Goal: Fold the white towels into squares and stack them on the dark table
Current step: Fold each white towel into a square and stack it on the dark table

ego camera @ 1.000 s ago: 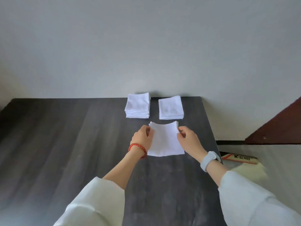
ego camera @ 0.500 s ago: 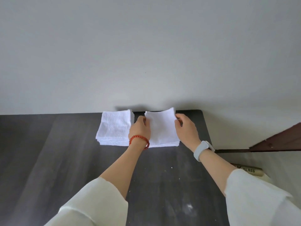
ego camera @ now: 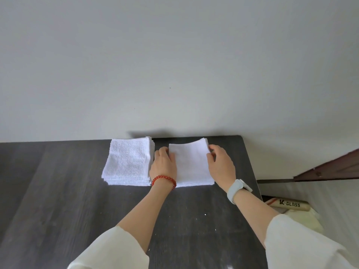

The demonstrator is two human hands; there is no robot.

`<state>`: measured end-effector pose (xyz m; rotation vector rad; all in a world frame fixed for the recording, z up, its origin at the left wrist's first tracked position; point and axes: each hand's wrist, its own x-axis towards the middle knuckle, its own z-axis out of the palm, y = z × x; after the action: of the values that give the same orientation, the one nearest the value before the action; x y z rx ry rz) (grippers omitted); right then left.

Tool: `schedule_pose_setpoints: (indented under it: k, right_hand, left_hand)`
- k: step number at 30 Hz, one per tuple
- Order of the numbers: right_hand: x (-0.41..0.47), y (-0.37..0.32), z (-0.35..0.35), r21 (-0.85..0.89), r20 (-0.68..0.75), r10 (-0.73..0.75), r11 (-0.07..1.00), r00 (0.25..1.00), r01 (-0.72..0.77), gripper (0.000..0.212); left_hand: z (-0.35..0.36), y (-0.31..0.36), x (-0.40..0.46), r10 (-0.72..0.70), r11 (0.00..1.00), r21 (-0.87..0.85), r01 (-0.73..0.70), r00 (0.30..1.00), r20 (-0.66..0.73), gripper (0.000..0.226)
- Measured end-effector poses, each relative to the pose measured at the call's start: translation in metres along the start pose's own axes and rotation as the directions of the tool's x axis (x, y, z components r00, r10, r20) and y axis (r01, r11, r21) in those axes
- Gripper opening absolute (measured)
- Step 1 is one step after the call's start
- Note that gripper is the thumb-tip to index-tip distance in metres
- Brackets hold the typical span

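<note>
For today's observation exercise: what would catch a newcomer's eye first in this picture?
Two hands, left hand and right hand, hold the sides of a folded white towel on the right-hand pile near the far edge of the dark table. Beside it on the left lies a second pile of towels. A red bracelet circles the left wrist.

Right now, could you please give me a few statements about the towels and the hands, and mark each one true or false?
1. Two stacks of folded white towels sit side by side near the far edge of the dark table. True.
2. The left hand and the right hand flank the right stack, holding its top towel at the sides. True.
3. The left stack is being held by one hand. False: neither hand grips it; both are at the right stack.
4. A red bead bracelet is on the right wrist. False: it is on the left wrist; the right wrist wears a pale watch.
5. An unfolded towel lies spread on the near half of the table. False: none shows there.
</note>
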<state>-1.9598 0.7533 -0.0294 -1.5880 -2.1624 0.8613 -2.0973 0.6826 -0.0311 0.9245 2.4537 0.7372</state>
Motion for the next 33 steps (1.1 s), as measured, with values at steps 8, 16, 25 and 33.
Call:
schedule_pose_setpoints:
  k: [8,16,25,33]
  right_hand:
    - [-0.031,0.013,0.016,-0.435,-0.011,-0.265,0.869,0.964,0.234,0.049]
    - [-0.036,0.0,0.014,-0.369,0.076,-0.097,0.922,0.992,0.119,0.057]
    - [-0.027,-0.02,0.025,-0.249,0.055,0.122,0.963,0.991,-0.105,0.067]
    - [-0.032,-0.038,0.041,-0.197,0.076,0.108,0.976,0.991,-0.092,0.07]
  left_hand:
    - [0.01,-0.024,-0.035,0.439,0.748,0.438,-0.498,0.867,0.236,0.055]
    - [-0.017,-0.023,-0.03,0.521,0.653,0.56,-0.51,0.839,0.157,0.052]
    - [-0.076,-0.085,-0.003,0.255,0.736,0.644,-0.206,0.967,0.018,0.057]
    - [-0.075,-0.1,-0.004,0.251,0.738,0.615,-0.278,0.959,0.133,0.067]
